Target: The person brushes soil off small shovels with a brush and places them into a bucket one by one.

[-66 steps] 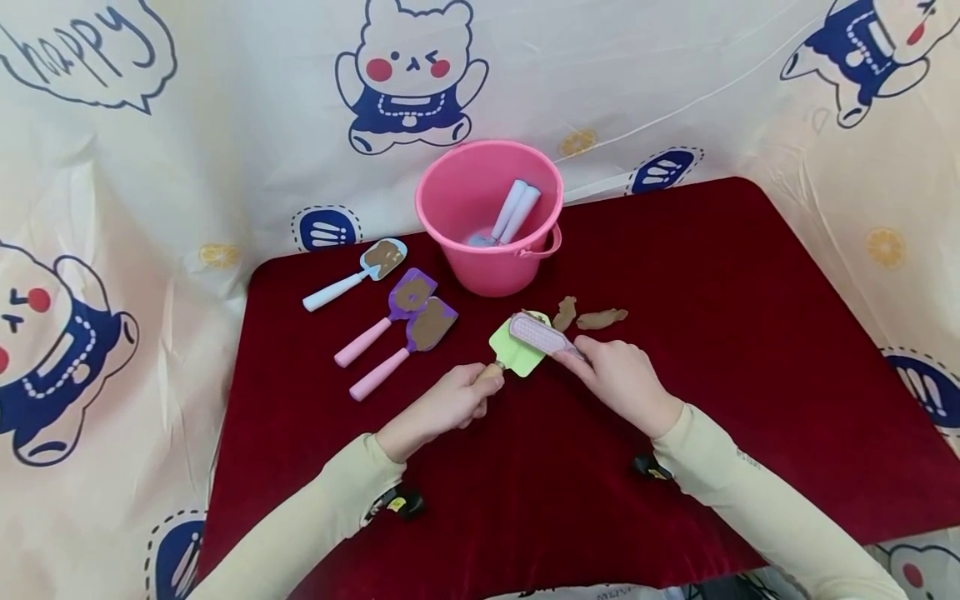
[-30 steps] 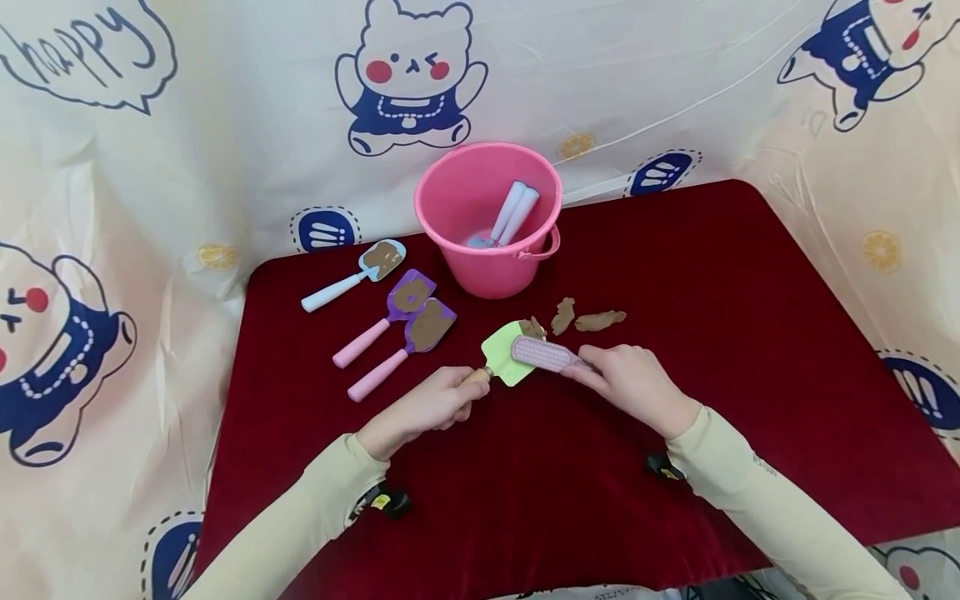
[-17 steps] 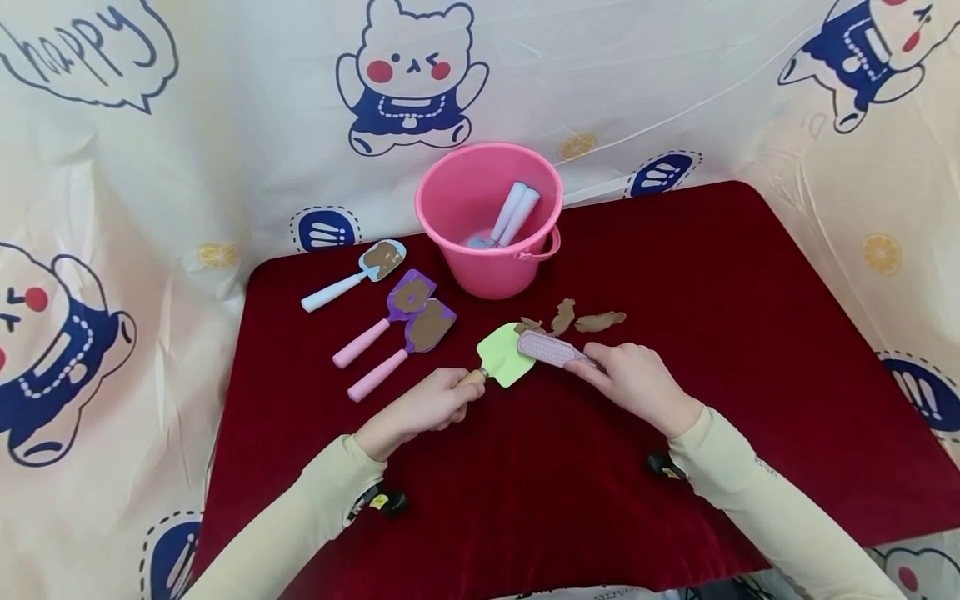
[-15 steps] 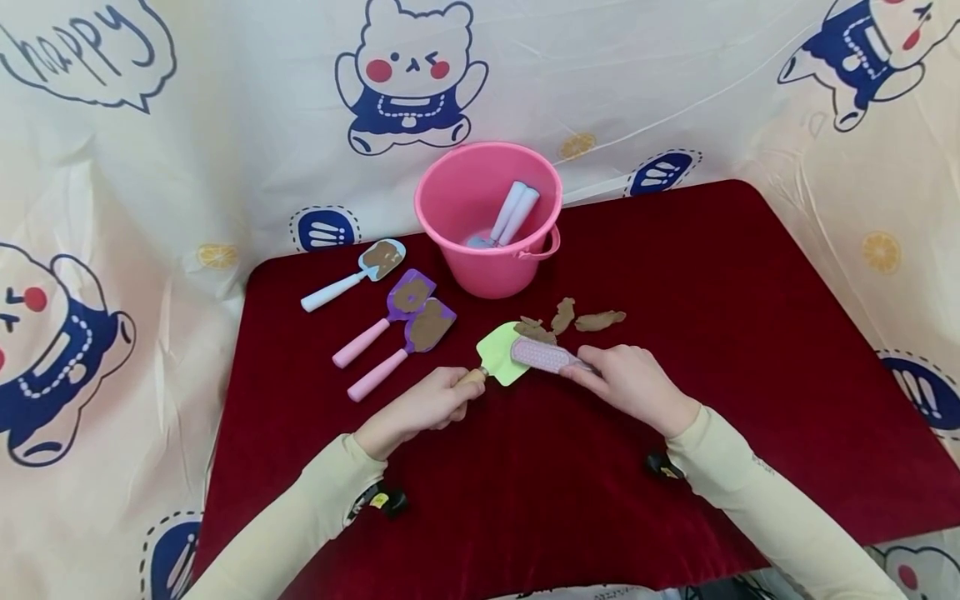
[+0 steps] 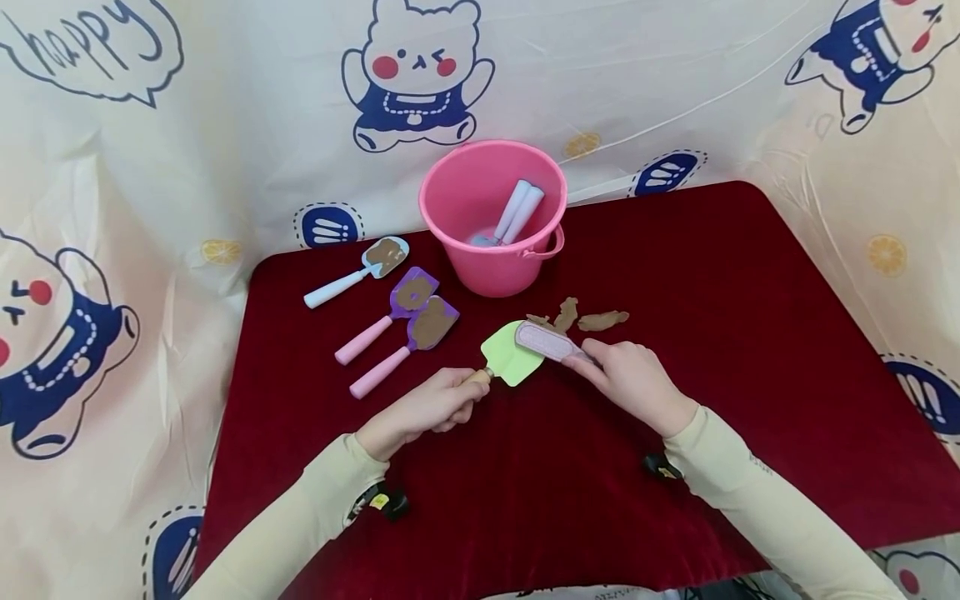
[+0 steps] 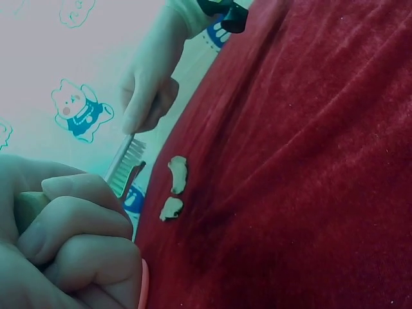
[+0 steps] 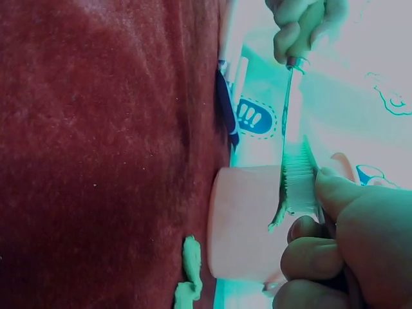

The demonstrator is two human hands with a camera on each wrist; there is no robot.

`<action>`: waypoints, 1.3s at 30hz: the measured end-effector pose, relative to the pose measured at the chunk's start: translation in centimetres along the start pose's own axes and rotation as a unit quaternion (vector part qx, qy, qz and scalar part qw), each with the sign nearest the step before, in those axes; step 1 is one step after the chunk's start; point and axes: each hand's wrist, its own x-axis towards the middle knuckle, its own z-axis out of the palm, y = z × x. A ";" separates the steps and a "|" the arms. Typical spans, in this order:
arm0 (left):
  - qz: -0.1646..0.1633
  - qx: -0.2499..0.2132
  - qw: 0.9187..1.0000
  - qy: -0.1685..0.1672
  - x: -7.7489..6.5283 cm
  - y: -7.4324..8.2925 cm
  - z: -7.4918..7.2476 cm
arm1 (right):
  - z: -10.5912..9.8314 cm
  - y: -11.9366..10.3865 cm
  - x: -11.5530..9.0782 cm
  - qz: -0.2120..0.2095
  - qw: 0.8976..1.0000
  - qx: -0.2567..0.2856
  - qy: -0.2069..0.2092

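Observation:
In the head view, my left hand grips the wooden handle of a small light-green shovel, held above the table. My right hand holds a pale purple brush by its handle. The brush head lies over the right part of the blade, and the right wrist view shows its bristles against the blade. A brown clay-like strip hangs off the blade's far edge, partly hidden by the brush from above. Two loose brown pieces lie on the cloth beyond, one long and one shorter.
Behind the shovel stands a pink bucket with two pale-handled tools inside. To the left lie two purple shovels with pink handles and a light-blue shovel, all bearing brown material. Dark red cloth covers the table.
The green shovel has shifted left and toward me since the first frame. The brush has gone back and forth over the blade, lately moving away from me. Brown material has slid to the blade's far edge.

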 end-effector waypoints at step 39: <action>0.072 0.131 0.971 0.188 -0.1 -0.1 0.8 | -0.4 -0.1 -1.1 -0.036 0.998 0.040 0.032</action>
